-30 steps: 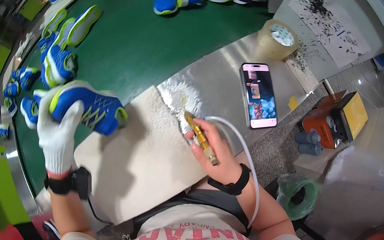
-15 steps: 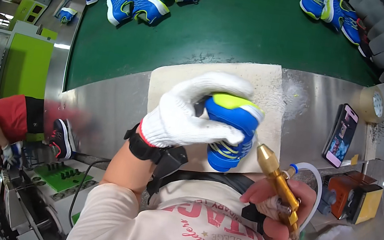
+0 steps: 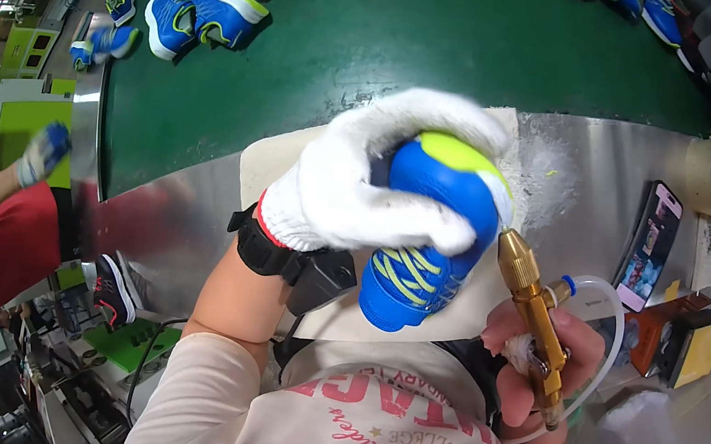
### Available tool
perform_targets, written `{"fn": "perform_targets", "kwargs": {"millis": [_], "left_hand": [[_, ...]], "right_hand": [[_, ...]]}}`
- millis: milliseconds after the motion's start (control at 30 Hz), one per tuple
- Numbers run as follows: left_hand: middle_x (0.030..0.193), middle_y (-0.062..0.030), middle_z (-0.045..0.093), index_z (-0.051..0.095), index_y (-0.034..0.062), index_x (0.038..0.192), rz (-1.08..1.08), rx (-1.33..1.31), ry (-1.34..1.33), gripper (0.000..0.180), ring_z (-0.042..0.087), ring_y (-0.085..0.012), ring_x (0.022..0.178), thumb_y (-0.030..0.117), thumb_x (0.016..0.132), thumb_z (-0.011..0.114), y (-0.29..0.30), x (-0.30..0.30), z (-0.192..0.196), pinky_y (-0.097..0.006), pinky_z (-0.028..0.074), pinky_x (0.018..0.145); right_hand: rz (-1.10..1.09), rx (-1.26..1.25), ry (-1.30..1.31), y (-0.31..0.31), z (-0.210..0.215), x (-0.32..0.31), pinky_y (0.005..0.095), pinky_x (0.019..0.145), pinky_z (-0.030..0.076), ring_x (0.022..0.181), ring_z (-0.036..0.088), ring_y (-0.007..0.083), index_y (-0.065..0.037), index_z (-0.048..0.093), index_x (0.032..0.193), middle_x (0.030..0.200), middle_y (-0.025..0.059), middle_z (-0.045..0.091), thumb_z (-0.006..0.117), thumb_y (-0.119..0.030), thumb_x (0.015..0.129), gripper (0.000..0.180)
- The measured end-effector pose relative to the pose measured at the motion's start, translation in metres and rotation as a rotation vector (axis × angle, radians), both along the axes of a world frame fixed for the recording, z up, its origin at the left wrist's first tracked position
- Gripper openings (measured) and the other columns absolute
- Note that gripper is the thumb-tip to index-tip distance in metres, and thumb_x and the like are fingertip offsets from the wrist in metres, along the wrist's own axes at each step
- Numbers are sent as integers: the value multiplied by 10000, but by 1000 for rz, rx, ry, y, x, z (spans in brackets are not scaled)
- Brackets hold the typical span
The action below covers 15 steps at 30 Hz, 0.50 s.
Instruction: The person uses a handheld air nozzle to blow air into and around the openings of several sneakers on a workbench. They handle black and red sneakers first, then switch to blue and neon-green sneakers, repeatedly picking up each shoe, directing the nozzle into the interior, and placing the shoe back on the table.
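Note:
My left hand (image 3: 335, 177), in a white knit glove with a red cuff edge, is closed around a blue sneaker (image 3: 455, 191) with yellow-green laces and a yellow-green heel patch. The shoe's toe points down toward my body. In my bare right hand (image 3: 579, 346) is a brass spray gun (image 3: 532, 292). Its nozzle tip is close to the white sole edge at the shoe's right side; whether it touches I cannot tell. A clear hose (image 3: 614, 342) curves from a blue fitting on the gun. Beneath the shoe lies a whitish sheet (image 3: 335, 323).
Several blue sneakers (image 3: 226, 14) sit on the green belt (image 3: 337, 43). Rightward are a phone (image 3: 649, 245), a tape roll (image 3: 707, 175) and boxes (image 3: 689, 347). A dark shoe (image 3: 114, 291) stands at left, near a co-worker's red-clothed body (image 3: 5, 260) and raised gloved hand (image 3: 40, 158).
The view has shifted slightly. My left hand has brought the sneaker a little up and right, tilting it. The spray gun stays near its sole edge. The co-worker's gloved hand has risen.

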<state>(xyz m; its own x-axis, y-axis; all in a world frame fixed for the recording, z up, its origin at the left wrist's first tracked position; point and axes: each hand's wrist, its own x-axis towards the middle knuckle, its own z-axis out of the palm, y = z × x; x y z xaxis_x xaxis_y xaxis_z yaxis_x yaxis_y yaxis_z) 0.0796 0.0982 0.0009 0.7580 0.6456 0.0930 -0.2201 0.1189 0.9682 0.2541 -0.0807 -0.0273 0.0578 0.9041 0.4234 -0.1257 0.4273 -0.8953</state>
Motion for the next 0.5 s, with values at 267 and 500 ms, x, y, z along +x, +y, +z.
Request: {"fn": "perform_targets", "kwargs": {"millis": [267, 500], "left_hand": [[1060, -195, 631, 498, -21, 1212, 197, -379, -243, 581, 634, -262, 962, 51, 659, 658, 12, -24, -43, -351, 516, 872], [1126, -131, 603, 424, 3, 1303, 458, -364, -63, 631, 608, -228, 1008, 332, 819, 658, 16, -50, -66, -361, 492, 915]], "right_hand": [[159, -168, 313, -14, -40, -24, 274, 591, 437, 705, 539, 156, -56, 353, 1362, 909, 160, 602, 718, -487, 724, 852], [161, -426, 458, -38, -39, -19, 193, 568, 424, 710, 535, 100, -50, 311, 1333, 919, 128, 590, 691, -557, 732, 873]]}}
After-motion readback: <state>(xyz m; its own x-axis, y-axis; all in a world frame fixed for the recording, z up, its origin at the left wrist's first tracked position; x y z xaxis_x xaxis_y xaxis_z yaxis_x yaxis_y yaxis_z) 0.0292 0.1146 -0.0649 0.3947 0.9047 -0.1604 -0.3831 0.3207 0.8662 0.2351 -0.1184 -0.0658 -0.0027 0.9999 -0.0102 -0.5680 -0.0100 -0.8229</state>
